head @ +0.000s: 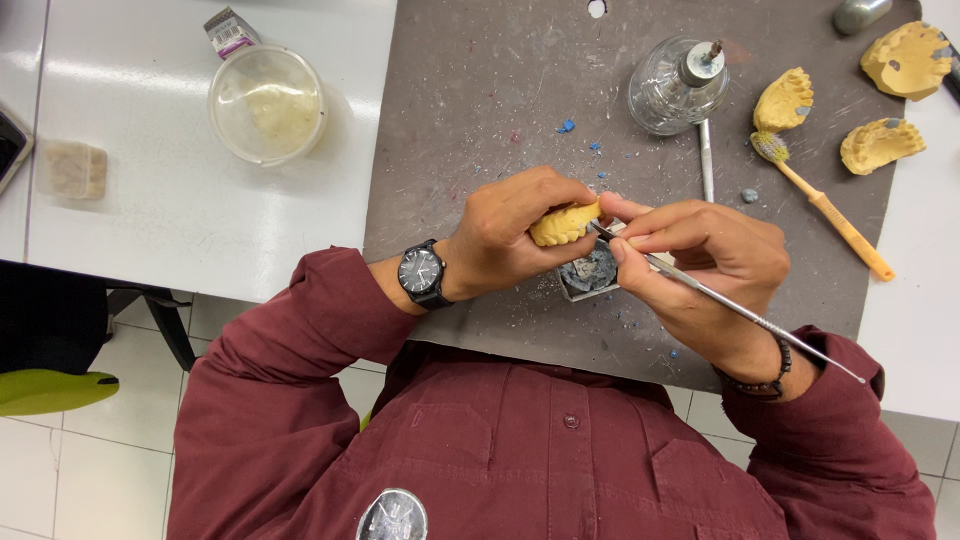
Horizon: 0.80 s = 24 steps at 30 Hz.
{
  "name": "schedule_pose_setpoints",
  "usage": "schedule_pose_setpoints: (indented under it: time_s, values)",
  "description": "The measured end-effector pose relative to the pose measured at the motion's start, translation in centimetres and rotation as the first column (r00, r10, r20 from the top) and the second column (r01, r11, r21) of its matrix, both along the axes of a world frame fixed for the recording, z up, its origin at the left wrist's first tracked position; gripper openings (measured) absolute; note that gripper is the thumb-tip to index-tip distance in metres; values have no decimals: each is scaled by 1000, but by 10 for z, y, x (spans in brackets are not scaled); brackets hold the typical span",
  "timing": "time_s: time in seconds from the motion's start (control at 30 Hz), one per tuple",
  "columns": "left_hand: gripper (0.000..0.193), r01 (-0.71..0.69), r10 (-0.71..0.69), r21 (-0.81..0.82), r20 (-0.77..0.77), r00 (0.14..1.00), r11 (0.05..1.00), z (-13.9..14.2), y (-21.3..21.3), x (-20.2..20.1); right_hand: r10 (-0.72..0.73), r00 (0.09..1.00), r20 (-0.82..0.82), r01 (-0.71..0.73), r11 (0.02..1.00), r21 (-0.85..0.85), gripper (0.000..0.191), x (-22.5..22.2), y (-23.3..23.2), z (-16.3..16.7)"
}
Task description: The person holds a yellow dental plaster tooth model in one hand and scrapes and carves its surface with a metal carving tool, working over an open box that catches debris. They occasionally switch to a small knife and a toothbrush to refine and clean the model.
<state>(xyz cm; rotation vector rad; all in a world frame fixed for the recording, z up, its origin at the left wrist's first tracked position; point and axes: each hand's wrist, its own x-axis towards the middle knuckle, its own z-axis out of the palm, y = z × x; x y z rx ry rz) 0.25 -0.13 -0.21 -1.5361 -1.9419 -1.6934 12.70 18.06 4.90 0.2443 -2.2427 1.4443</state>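
Yellow plaster cast (565, 224) clamped in left hand (505, 235) fingers, right hand (705, 255) fingers pinching metal tool (720, 300), tip touching cast

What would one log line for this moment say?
left hand: holds yellow dental cast | right hand: holds metal tool, tip at cast | below: small wax tin

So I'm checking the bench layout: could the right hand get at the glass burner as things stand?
Probably yes. The glass burner stands on the mat just beyond the right hand, with nothing between them. But that hand holds a metal instrument, so it would have to set it down first.
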Motion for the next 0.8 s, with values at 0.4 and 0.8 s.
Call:
schedule_pose_setpoints:
  time_s: [0.4,0.8]
  values:
    - [22,181,-111,-35,674,730,983,13,3,4,-71,996,46,84,901,-426,14,0,23,-8]
    - [30,-52,57,-44,126,990,998,4,4,4,14,1000,23,-10,987,-158,17,0,10,-11]
